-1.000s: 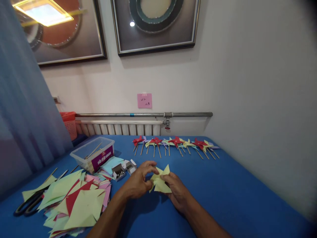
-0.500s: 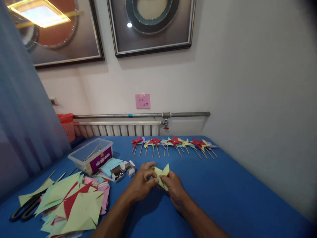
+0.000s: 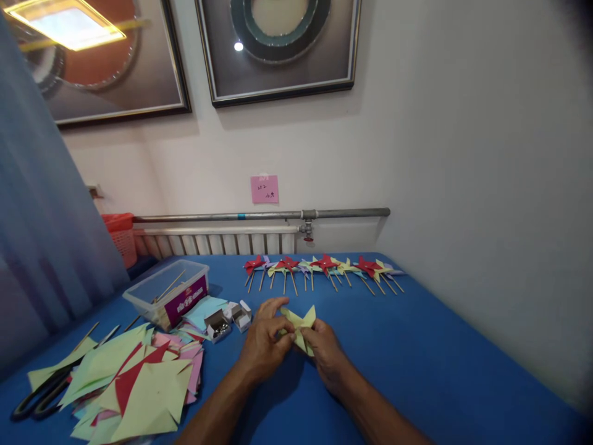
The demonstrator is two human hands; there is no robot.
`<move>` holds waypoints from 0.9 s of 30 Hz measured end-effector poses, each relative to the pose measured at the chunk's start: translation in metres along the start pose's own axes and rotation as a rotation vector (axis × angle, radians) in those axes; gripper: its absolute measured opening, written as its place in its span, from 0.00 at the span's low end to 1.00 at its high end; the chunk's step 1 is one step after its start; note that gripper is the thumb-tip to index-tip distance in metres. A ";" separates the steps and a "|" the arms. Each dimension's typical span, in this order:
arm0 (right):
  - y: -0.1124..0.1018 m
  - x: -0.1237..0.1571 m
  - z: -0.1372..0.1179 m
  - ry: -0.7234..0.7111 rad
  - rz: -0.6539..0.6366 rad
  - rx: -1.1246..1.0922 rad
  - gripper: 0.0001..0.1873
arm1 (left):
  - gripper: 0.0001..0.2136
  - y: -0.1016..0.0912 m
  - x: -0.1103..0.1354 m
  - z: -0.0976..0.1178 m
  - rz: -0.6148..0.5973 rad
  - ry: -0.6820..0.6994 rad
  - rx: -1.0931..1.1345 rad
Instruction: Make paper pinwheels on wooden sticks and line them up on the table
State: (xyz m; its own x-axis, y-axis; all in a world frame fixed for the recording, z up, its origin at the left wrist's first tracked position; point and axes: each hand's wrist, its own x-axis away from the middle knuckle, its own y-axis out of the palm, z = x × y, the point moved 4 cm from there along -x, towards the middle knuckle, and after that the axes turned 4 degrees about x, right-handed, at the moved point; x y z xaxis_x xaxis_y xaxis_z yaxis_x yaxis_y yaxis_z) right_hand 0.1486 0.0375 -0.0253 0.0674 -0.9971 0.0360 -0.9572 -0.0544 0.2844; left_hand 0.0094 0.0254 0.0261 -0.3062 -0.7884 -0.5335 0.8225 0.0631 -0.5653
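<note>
So the biggest thing here is the blue-covered table [image 3: 430,377], running back to the wall. Blue curtain [image 3: 50,204] hangs down on the left, and two framed pictures are up top, the nearer-centre one [image 3: 282,74] cut off by the view. Along the table's far edge there's a row of paper pinwheels [image 3: 325,264] on sticks, red, yellow and purple ones overlapping. Front left is a messy pile of cut paper sheets [image 3: 152,395], with a clear plastic tub [image 3: 188,301] of sticks just behind it and black-handled scissors [image 3: 61,374] by its left edge.

Now the hands, over the middle of the table: left hand [image 3: 265,340] has thumb and index pinching the left side of a pale yellow paper pinwheel [image 3: 304,322], another finger stretched out above. Right hand [image 3: 328,355] grips its right side, thumb pressed on the front; can't tell how the fingers behind sit. Smallest stuff: two little cardboard boxes [image 3: 217,326] beside the pile, the nearer one holding shiny metal bits.
</note>
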 end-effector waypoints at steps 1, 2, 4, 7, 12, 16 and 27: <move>0.000 0.001 -0.001 0.015 0.004 -0.041 0.16 | 0.08 -0.001 0.000 0.002 0.017 0.046 -0.035; 0.001 0.002 -0.001 0.031 0.010 -0.072 0.15 | 0.08 -0.002 0.000 0.004 0.023 0.083 -0.061; 0.000 0.004 -0.002 0.052 0.027 -0.109 0.14 | 0.08 -0.002 0.000 0.007 -0.005 0.123 -0.084; 0.001 0.005 -0.005 0.063 0.023 -0.143 0.14 | 0.08 0.001 -0.001 0.006 -0.094 0.134 -0.064; 0.003 0.008 -0.008 0.096 0.013 -0.161 0.14 | 0.08 0.002 -0.002 0.001 -0.109 0.115 0.007; 0.001 0.009 -0.007 0.112 0.007 -0.169 0.14 | 0.07 0.001 -0.003 0.000 -0.114 0.103 0.041; -0.001 0.003 -0.001 0.039 0.029 -0.084 0.17 | 0.06 0.000 -0.002 0.006 -0.082 0.101 0.067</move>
State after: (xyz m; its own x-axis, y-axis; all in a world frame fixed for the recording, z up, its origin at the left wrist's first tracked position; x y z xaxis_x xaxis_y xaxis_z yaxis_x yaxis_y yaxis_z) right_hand 0.1505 0.0348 -0.0243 0.0529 -0.9952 0.0819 -0.9319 -0.0197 0.3622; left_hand 0.0131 0.0237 0.0306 -0.4174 -0.7234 -0.5500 0.8220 -0.0425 -0.5680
